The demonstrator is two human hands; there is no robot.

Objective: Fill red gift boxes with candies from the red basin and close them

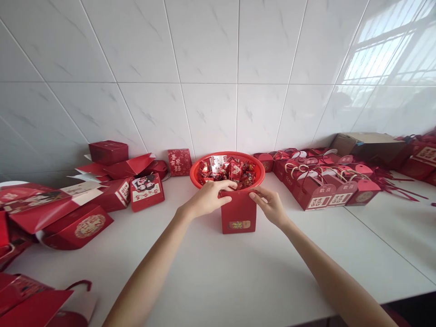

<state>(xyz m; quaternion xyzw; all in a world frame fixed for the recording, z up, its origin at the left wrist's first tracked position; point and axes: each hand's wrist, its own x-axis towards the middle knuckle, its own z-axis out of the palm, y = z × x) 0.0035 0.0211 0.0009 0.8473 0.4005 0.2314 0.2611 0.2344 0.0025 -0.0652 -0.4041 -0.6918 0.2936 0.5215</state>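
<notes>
From where I stand, the tall red cardboard box point(239, 211) is upright on the white, smooth tabletop point(204, 277), right between the person's two hands, set forward of the back edge and about midway along it. A small pale-and-green label point(239, 225) shows low on its front panel. The left hand point(211, 196) is at the box's upper left corner, thumb by the front panel and fingers curled over the top; their tips are partly hidden, so I can't tell whether they grip anything. The right hand point(270, 203) pinches the upper right corner narrowly between thumb and fingers. Just behind the box, near the back edge, sits a round orange-red plastic basket point(194, 178) with a perforated wall, heaped with shiny red-wrapped sweets point(235, 170). To its left, a flat, red patterned card box point(179, 162) stands by the white tiled wall point(211, 50); loose red paper cartons point(80, 225) crowd the tabletop's left side, down to its near left corner. Off toward the back right corner are rows of red handled gift boxes point(329, 190), with a brown cardboard carton point(369, 141) behind them.
</notes>
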